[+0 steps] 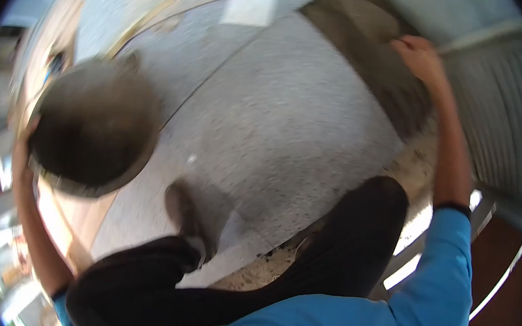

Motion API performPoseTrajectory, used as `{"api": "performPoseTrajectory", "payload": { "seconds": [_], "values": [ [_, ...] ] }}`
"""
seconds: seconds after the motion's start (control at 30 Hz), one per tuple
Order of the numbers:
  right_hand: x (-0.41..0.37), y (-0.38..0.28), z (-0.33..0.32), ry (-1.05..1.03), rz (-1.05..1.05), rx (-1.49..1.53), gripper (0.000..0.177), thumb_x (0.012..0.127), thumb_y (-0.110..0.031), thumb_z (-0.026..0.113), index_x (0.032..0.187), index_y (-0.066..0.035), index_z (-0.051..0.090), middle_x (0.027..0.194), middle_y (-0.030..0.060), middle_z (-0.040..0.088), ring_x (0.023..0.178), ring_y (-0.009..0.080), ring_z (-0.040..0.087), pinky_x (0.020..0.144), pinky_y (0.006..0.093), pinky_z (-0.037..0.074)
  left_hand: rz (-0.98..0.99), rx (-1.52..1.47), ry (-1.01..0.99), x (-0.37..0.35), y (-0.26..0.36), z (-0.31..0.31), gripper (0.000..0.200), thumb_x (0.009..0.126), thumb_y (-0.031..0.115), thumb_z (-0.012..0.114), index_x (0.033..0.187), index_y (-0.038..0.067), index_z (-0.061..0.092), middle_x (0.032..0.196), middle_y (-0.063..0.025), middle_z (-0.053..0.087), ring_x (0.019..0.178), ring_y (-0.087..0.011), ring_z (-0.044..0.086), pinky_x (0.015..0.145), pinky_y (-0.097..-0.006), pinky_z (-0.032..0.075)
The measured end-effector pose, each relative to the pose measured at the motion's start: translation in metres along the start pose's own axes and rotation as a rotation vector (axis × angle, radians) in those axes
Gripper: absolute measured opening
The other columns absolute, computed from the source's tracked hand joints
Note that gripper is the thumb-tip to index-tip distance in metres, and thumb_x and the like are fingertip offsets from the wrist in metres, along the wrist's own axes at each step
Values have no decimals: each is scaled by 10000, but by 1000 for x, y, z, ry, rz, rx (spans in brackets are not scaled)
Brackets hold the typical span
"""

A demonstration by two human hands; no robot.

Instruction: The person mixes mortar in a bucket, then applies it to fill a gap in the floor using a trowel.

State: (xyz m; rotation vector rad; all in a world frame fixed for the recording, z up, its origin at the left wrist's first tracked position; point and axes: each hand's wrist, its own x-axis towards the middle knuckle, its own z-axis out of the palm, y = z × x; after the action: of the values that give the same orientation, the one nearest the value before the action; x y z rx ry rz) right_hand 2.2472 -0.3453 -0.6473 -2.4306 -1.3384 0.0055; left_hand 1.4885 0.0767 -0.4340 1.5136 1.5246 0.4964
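Note:
A dark, round bucket (101,125) is at the left, tilted so that its shadowed inside faces me and smeared by motion. At its left rim is my left hand (23,145), closed on the edge, with most of its fingers hidden behind the bucket. My right hand (418,55) is at the upper right, over a dark, wet-looking patch of mortar (376,54). Its fingers are curled together, and what they hold, if anything, is too blurred to make out. Grey speckled slabs (278,126) lie between the two hands.
Corrugated metal sheeting (505,113) stands along the right side. A long yellowish strip (152,15) and a white piece (252,4) lie at the upper left. My shoe (183,209) rests on the slabs. Sandy ground (248,274) shows beside their near edge.

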Motion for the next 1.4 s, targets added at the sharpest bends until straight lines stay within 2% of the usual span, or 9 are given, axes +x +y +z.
{"api": "performPoseTrajectory", "payload": {
  "seconds": [0.13, 0.23, 0.4, 0.6, 0.73, 0.93, 1.03, 1.17, 1.4],
  "values": [
    [9, -152, -33, -298, 40, 138, 365, 898, -378, 678, 1031, -40, 715, 982, 167, 702, 942, 354, 670, 857, 397, 522, 14, 78, 74, -24, 24, 42, 478, 850, 293, 773, 1217, -2, 689, 1209, -82, 693, 1149, -189, 604, 1045, -304, 417],
    [6, -249, 2, -21, -478, 259, 331, 910, -358, 656, 997, -46, 720, 922, 165, 698, 896, 352, 676, 821, 411, 531, 75, 54, 47, -21, 26, 56, 449, 814, 251, 817, 1111, -58, 683, 1065, -116, 715, 902, -190, 681, 843, -299, 543],
    [-11, -442, 42, -135, -873, 198, 220, 893, -237, 604, 990, -70, 710, 915, 182, 685, 919, 367, 679, 821, 497, 547, 88, 121, 5, -42, 46, 76, 427, 831, 278, 796, 1094, -38, 680, 1012, -92, 713, 897, -166, 679, 826, -290, 543],
    [-24, -585, 136, 86, -1036, -267, 175, 769, -190, 665, 884, -111, 771, 878, 119, 708, 886, 355, 692, 617, 541, 561, 224, 153, 133, -59, 51, 96, 306, 804, 194, 752, 1003, -36, 722, 899, -122, 725, 797, -210, 683, 747, -323, 544],
    [-38, -606, 163, 101, -1073, -520, 178, 781, -173, 666, 897, -113, 787, 879, 144, 703, 836, 376, 683, 524, 565, 539, 219, 126, 151, -69, 62, 97, 248, 798, 133, 744, 986, -27, 737, 888, -102, 720, 750, -205, 669, 695, -332, 551],
    [-56, -603, 126, -525, -1309, -658, 200, 819, -178, 658, 957, -97, 778, 999, 116, 741, 918, 366, 713, 611, 560, 571, 277, 259, 167, -57, 52, 97, 253, 794, 135, 739, 977, -40, 730, 863, -118, 709, 745, -202, 658, 676, -321, 527],
    [-34, -575, 141, -608, -1204, -78, 261, 833, -237, 654, 1029, -93, 748, 1036, 118, 736, 990, 345, 709, 794, 491, 585, 328, 189, 161, -74, 57, 116, 296, 790, 139, 732, 1001, -67, 715, 877, -129, 710, 778, -214, 661, 721, -322, 522],
    [-26, -543, 185, -661, -1009, 91, 368, 811, -381, 672, 1032, -91, 719, 1066, 131, 727, 1026, 339, 690, 900, 435, 553, 358, 143, 216, -85, 56, 129, 319, 791, 146, 725, 1016, -79, 711, 886, -144, 717, 791, -227, 670, 741, -327, 524],
    [-57, -541, 172, -1176, -426, 582, 436, 814, -382, 702, 1104, -68, 615, 753, 69, 631, 560, 178, 605, 523, 332, 523, 294, 236, 230, -93, 66, 138, 292, 802, 127, 714, 1004, -84, 714, 888, -144, 720, 790, -213, 669, 749, -319, 524]
  ]
}}
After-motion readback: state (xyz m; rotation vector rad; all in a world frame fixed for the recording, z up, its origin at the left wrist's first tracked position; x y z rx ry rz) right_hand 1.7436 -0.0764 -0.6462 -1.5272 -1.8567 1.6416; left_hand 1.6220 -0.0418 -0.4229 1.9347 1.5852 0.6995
